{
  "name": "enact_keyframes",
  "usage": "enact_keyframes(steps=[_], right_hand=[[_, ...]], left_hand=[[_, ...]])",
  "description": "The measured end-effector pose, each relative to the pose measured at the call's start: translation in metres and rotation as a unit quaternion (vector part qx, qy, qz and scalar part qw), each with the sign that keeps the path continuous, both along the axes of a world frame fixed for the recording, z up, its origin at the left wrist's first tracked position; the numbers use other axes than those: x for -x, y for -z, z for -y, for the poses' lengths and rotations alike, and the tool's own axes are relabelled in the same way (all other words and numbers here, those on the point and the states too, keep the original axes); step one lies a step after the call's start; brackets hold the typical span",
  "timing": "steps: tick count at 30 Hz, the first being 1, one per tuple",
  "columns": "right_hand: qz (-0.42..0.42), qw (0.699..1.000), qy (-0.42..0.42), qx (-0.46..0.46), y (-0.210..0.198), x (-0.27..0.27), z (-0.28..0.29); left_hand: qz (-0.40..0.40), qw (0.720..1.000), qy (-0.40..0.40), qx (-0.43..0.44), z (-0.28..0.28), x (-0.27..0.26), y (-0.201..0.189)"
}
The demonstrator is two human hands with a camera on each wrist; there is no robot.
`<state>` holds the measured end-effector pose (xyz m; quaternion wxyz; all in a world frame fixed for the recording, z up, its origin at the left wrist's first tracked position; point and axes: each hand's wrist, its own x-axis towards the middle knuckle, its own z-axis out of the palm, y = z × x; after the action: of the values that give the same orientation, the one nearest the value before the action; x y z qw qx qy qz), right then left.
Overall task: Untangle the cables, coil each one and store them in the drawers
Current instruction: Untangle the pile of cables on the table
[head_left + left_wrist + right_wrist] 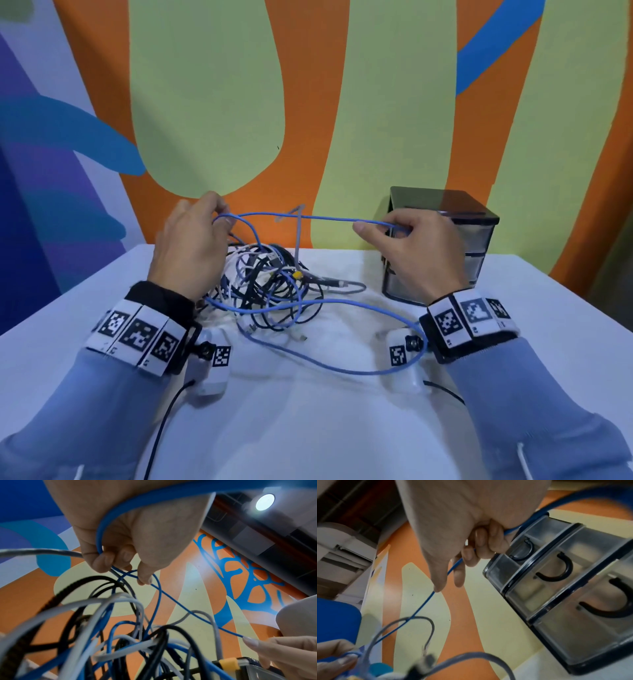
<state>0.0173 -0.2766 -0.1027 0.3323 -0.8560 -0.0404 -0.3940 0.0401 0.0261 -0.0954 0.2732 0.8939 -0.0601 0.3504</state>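
We hold the blue cable (308,217) stretched level between both hands, above the tangle (270,284) that lies on the surface (308,428) just in front of us. The left hand (191,246) pinches the cable at a bend near its fingertips; the right hand (414,250) has its fingers curled round the same cable, with the thumb pressed along it. From the right hand the cable drops in a wide loop past the wrist and runs back across the surface into the heap. A grey cable (298,236) rises out of the pile and hangs over the taut blue span — it still crosses the run we are trying to free.

We judge the step in hand to be untangling: no cable is yet separated or coiled. The drawer unit (445,246) stands on the surface just behind the right hand; in the right wrist view its three drawers (559,574) appear closed.

The next move calls for clearing the grey cable off the blue span, then drawing the blue length out of the heap gently — a hard pull would likely tighten the knots
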Motion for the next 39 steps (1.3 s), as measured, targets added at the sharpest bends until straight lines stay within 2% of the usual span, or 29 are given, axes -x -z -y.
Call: enact_keyframes(steps=[3, 6, 9, 11, 14, 16, 18, 21, 25, 28, 31, 34, 36, 39], right_hand=[[-0.003, 1.000, 0.012, -0.011, -0.002, 0.000, -0.003], [-0.012, 1.000, 0.009, -0.009, 0.000, -0.001, -0.003], [-0.067, 0.996, -0.056, 0.016, 0.003, -0.001, -0.006], [-0.087, 0.991, -0.088, 0.053, 0.003, 0.001, -0.012], [-0.048, 0.989, -0.124, 0.072, -0.001, 0.005, -0.019], [-0.007, 0.985, -0.161, 0.069, -0.005, 0.011, -0.024], [0.009, 0.971, -0.230, 0.063, -0.007, 0.017, -0.033], [-0.048, 0.936, -0.344, 0.046, -0.004, 0.024, -0.049], [-0.133, 0.883, -0.450, -0.034, 0.000, 0.028, -0.058], [-0.158, 0.893, -0.422, -0.016, 0.003, 0.026, -0.062], [-0.109, 0.943, -0.311, 0.052, 0.006, 0.014, -0.064], [-0.146, 0.956, -0.201, 0.154, 0.009, 0.004, -0.058], [-0.180, 0.955, -0.134, 0.193, 0.012, 0.001, -0.053], [-0.157, 0.966, -0.012, 0.205, 0.013, -0.001, -0.046]], left_hand=[[-0.011, 1.000, -0.004, 0.010, -0.001, 0.003, 0.000], [-0.028, 0.999, 0.028, 0.035, 0.000, 0.005, 0.000], [-0.107, 0.992, 0.040, 0.060, -0.001, 0.009, -0.002], [-0.125, 0.990, 0.043, 0.058, -0.002, 0.009, -0.002], [-0.107, 0.992, 0.055, 0.031, -0.001, 0.012, -0.005], [-0.089, 0.988, 0.123, 0.020, 0.004, 0.016, -0.007], [-0.086, 0.966, 0.238, 0.050, 0.013, 0.024, -0.008], [-0.096, 0.915, 0.376, 0.107, 0.028, 0.037, -0.008], [-0.086, 0.879, 0.432, 0.183, 0.032, 0.041, -0.011], [-0.073, 0.845, 0.459, 0.263, 0.032, 0.041, -0.013], [-0.050, 0.818, 0.478, 0.317, 0.032, 0.043, -0.016], [-0.010, 0.788, 0.484, 0.381, 0.025, 0.043, -0.024], [0.029, 0.779, 0.475, 0.407, 0.018, 0.042, -0.030], [0.119, 0.790, 0.407, 0.442, -0.002, 0.036, -0.037]])
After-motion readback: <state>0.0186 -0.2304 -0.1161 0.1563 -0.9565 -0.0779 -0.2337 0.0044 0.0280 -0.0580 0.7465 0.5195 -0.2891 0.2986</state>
